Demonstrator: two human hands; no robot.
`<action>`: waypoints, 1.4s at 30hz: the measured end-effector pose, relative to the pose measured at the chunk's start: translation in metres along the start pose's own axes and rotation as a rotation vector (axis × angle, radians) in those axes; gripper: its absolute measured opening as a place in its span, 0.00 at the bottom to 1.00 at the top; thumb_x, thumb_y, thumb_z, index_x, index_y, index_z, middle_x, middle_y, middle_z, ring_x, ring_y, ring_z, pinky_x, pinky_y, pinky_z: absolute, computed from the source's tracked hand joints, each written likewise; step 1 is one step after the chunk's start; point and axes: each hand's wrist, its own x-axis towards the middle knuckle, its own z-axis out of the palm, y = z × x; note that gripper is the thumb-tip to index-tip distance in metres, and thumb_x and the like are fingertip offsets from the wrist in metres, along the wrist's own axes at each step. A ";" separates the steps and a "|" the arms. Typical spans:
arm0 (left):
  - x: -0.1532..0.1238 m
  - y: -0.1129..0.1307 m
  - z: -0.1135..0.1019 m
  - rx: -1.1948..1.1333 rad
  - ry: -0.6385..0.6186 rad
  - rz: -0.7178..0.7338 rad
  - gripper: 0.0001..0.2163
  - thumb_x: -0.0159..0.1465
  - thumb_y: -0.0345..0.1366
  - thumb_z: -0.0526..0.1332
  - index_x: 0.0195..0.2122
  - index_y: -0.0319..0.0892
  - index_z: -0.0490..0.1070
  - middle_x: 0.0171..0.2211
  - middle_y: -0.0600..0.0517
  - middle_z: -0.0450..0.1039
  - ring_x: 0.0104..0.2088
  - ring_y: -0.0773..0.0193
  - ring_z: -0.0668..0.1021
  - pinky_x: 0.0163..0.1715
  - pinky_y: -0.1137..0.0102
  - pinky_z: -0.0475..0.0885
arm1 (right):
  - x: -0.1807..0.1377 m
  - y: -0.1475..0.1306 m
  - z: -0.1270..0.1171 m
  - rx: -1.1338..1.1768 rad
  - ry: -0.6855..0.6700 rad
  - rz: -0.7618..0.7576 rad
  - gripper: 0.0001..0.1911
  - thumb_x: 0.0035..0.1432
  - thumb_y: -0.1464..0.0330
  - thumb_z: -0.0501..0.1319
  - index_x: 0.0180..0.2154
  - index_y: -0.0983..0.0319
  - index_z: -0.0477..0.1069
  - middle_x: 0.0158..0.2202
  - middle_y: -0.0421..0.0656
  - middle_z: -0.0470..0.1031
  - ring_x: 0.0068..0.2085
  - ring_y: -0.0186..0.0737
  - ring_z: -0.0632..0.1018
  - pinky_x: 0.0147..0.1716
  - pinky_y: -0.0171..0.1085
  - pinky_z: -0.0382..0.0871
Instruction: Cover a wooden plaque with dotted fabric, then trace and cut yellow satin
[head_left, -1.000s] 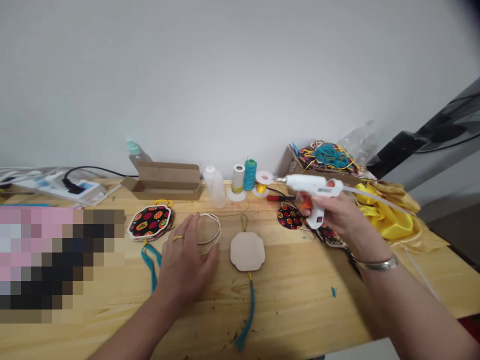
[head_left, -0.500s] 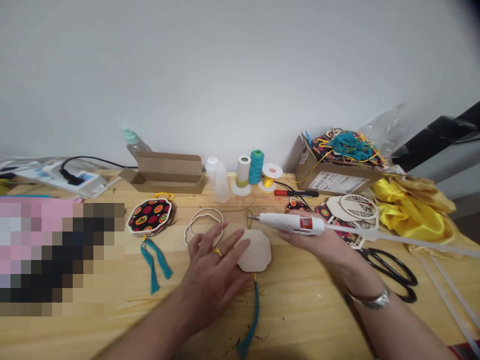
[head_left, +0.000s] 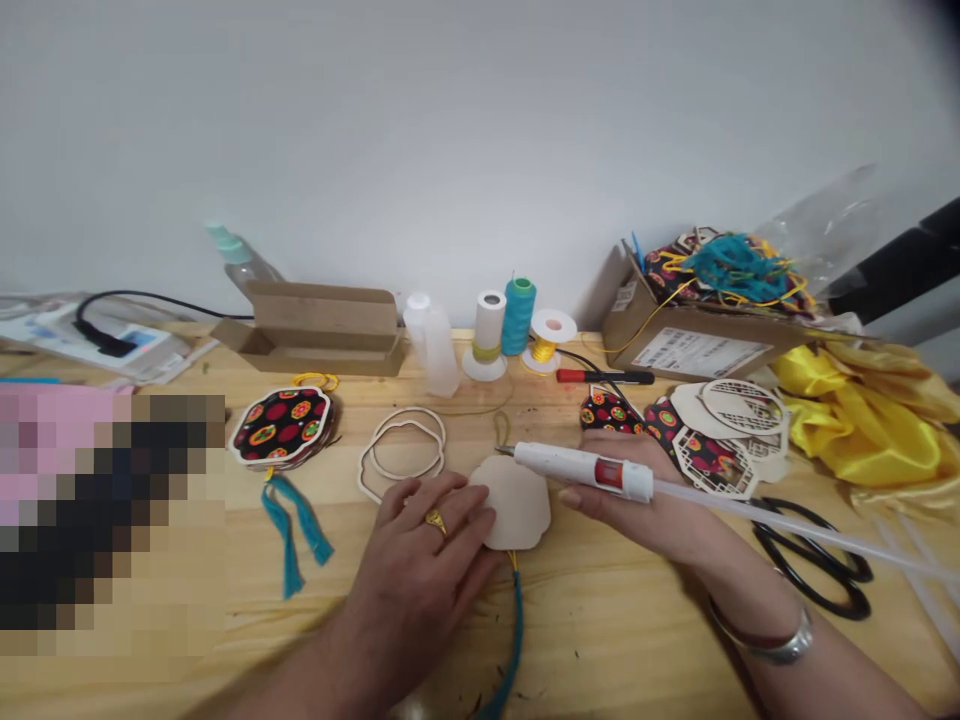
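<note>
Right hand (head_left: 637, 505) gripping glue gun (head_left: 581, 467), left hand (head_left: 431, 540) flat on wooden cutout (head_left: 517, 500), scissors (head_left: 814, 560) nearby

left hand (head_left: 431, 525) flat, right hand (head_left: 637, 505) clenched

My left hand (head_left: 431, 545) covers the left edge of the plain wooden piece (head_left: 517, 500). My right hand (head_left: 637, 505) hides the glue gun (head_left: 585, 468) grip and trigger. The glue stick (head_left: 787, 525) runs off the right edge. A pixelated block (head_left: 105, 520) hides whatever lies at the left. The box label (head_left: 694, 352) is too small to read.
</note>
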 end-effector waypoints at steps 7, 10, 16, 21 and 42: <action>-0.003 0.001 0.006 -0.003 0.022 0.007 0.06 0.62 0.31 0.61 0.39 0.40 0.74 0.41 0.49 0.80 0.44 0.56 0.78 0.45 0.59 0.67 | -0.001 0.004 0.009 -0.153 -0.011 -0.011 0.20 0.57 0.58 0.61 0.20 0.60 0.61 0.20 0.37 0.62 0.22 0.33 0.65 0.21 0.35 0.56; -0.004 0.001 0.008 0.013 0.028 0.011 0.05 0.62 0.31 0.60 0.38 0.40 0.74 0.40 0.49 0.80 0.43 0.57 0.78 0.45 0.60 0.68 | -0.001 0.005 0.010 -0.178 -0.025 -0.033 0.20 0.58 0.57 0.61 0.20 0.60 0.61 0.20 0.37 0.62 0.22 0.33 0.65 0.22 0.35 0.56; -0.002 0.002 0.007 0.029 0.033 0.023 0.06 0.64 0.32 0.59 0.39 0.39 0.74 0.40 0.48 0.80 0.43 0.56 0.78 0.43 0.59 0.68 | -0.003 0.004 0.009 -0.203 -0.005 -0.014 0.21 0.57 0.56 0.60 0.19 0.60 0.60 0.19 0.37 0.62 0.22 0.33 0.65 0.21 0.35 0.56; 0.000 0.004 0.004 0.037 0.041 0.034 0.06 0.64 0.31 0.58 0.38 0.38 0.74 0.39 0.48 0.80 0.41 0.56 0.79 0.42 0.60 0.69 | -0.002 0.006 0.010 -0.240 -0.025 0.019 0.21 0.57 0.55 0.60 0.19 0.59 0.61 0.20 0.37 0.63 0.21 0.33 0.66 0.20 0.35 0.56; -0.004 -0.004 0.010 0.070 0.033 0.038 0.08 0.60 0.29 0.61 0.42 0.38 0.71 0.41 0.45 0.78 0.44 0.54 0.76 0.45 0.57 0.70 | 0.002 0.010 -0.009 -0.132 -0.144 0.038 0.18 0.54 0.56 0.64 0.25 0.61 0.64 0.26 0.37 0.67 0.27 0.34 0.68 0.25 0.33 0.59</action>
